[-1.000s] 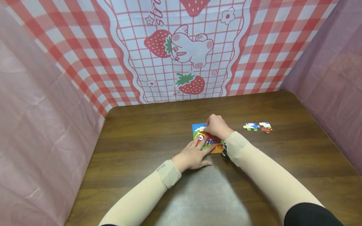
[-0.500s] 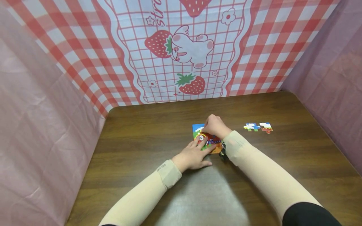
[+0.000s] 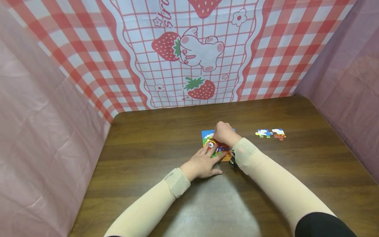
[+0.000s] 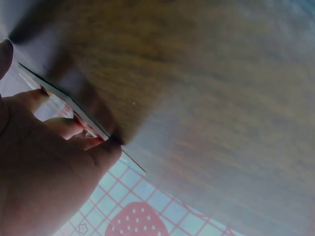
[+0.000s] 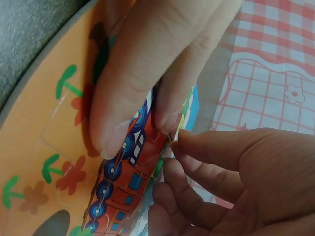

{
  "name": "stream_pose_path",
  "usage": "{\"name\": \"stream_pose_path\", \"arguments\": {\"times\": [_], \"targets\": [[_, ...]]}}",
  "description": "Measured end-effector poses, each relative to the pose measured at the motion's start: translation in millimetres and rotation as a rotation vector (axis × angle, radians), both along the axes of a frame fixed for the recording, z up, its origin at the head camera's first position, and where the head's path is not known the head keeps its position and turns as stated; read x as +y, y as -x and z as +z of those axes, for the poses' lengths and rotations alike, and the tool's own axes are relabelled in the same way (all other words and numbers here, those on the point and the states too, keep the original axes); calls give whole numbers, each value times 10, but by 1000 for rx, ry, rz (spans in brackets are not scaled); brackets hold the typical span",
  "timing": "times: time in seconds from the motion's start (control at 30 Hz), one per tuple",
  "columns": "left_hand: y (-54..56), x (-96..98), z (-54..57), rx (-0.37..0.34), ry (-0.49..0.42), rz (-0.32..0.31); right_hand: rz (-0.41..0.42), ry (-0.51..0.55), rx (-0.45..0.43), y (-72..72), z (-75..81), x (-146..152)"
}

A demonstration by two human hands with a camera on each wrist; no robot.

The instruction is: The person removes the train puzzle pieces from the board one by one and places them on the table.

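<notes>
A jigsaw puzzle [image 3: 207,133] in a flat board lies mid-table, with a red cartoon train [image 5: 133,172] over an orange ground with flowers. My left hand [image 3: 202,164] rests on its near left part, fingers spread and straight; in the left wrist view the thumb and fingers lie along the board's edge [image 4: 88,115]. The right hand [image 3: 225,134] is curled over the upper part. Seen from the right wrist, its thumb and forefinger pinch the edge of a small puzzle piece [image 5: 171,139], right beside the left fingertips. Most of that piece is hidden.
Two loose puzzle pieces, a blue and white one [image 3: 264,133] and a red and white one [image 3: 279,133], lie to the right of the board. A checked strawberry cloth [image 3: 189,65] hangs behind the wooden table [image 3: 142,148]. Pink curtains [image 3: 44,131] hang at both sides.
My right hand has shifted slightly, first left and then a little nearer over the board, its knuckles turning lower. The left hand stays in place, as do the loose pieces.
</notes>
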State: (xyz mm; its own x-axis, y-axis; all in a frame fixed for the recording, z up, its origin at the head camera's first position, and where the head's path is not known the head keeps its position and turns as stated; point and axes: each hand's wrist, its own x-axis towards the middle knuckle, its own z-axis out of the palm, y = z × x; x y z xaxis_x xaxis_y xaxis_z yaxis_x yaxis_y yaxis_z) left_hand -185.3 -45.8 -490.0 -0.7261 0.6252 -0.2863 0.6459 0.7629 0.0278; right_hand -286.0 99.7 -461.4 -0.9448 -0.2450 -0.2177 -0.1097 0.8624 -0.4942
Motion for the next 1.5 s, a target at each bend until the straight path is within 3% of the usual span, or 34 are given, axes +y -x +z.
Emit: {"name": "stream_pose_path", "arguments": {"times": [0.13,0.43,0.9,1.5], "targets": [[-4,5,1,-4,-5,1,4,-13,28,-1,-10,2],[-8,-1,3,-19,-11,14,-1,-4,-18,45,-72,14],[-12,-7,35,-29,-6,9,-49,205,2,-1,-54,81],[-4,-9,45,-24,-23,6,-50,239,39,42,-131,123]]}}
